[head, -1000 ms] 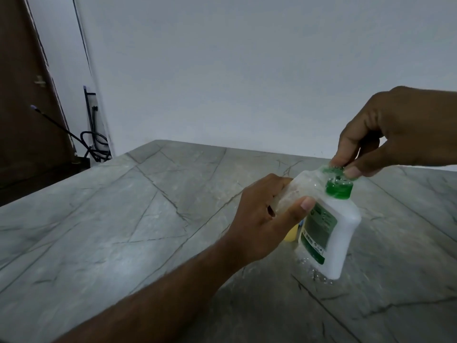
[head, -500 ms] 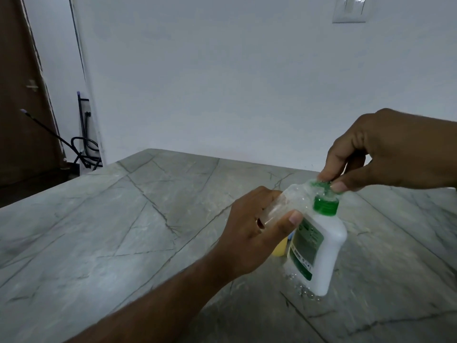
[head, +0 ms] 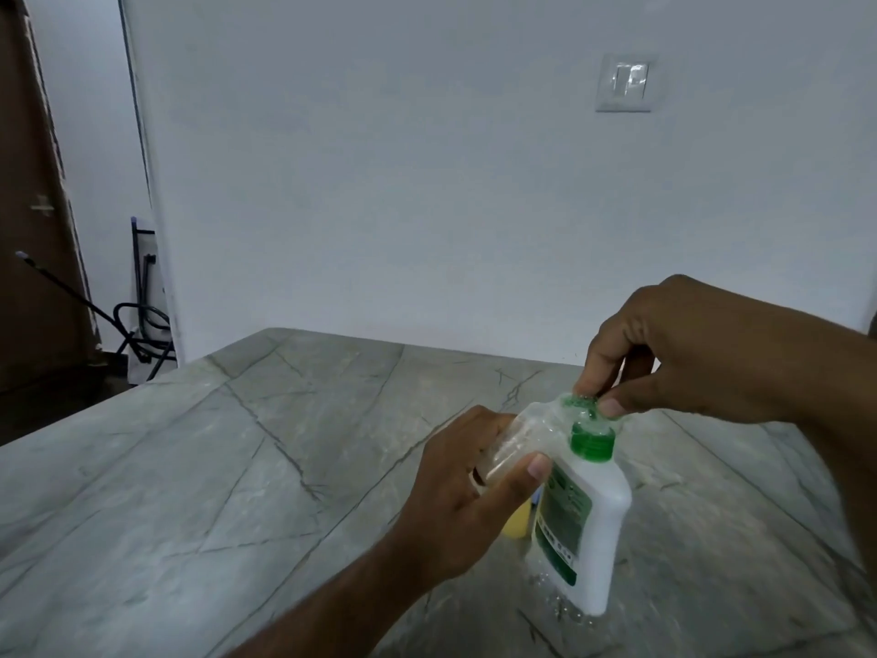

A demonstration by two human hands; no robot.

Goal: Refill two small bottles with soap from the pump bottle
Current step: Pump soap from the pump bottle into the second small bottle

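Observation:
A white pump bottle [head: 600,529] with a green label and green collar stands on the grey stone table [head: 237,467], right of centre. My right hand [head: 688,353] comes in from the right and pinches the green pump head [head: 581,405] from above. My left hand [head: 465,505] grips a small clear bottle [head: 527,436], tilted so its mouth end lies against the pump head. Whether soap is flowing cannot be made out. A yellow object [head: 517,523] shows behind my left hand, mostly hidden.
A white wall rises behind the table and carries a switch plate [head: 625,83]. A dark brown door [head: 28,230] and black cables [head: 142,325] lie at the far left, beyond the table's edge. Wet spots [head: 560,605] lie by the pump bottle's base.
The view has tipped upward, so both hands and the bottles sit lower in the frame. Both grips look the same, with the small bottle still against the pump head.

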